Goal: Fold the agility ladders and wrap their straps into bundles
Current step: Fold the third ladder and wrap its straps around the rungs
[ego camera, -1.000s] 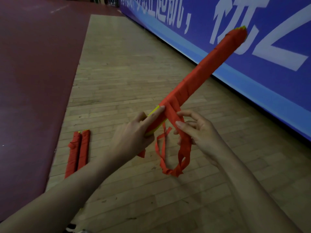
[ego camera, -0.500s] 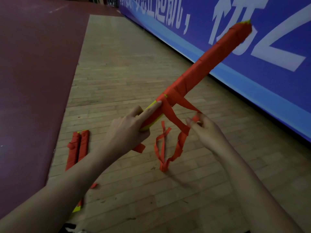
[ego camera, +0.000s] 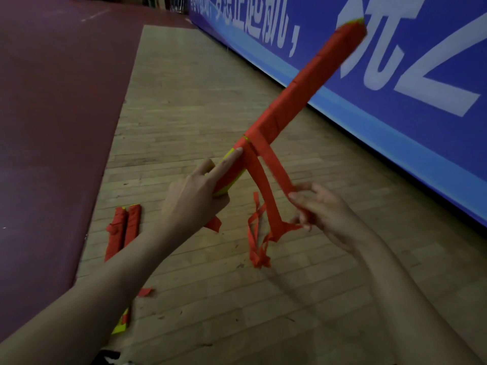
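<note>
Head view: the right hand [ego camera: 324,214], pinching the red strap [ego camera: 278,168], has pulled it tighter; the left hand [ego camera: 192,198] grips the ladder bundle [ego camera: 297,96], so the next wrap looks ready.

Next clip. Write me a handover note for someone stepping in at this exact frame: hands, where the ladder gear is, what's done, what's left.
Left hand grips the lower end of the folded ladder, index finger laid along it, holding it tilted up toward the blue banner.
Right hand pinches the red strap, pulled taut from the ladder; a loose tail hangs below.
Done: most of this ladder's length is wrapped; two wrapped bundles lie on the wooden floor to the left.
Left: probably wind the remaining strap over the bare yellow end, secure the tail, set it with the others.
</note>
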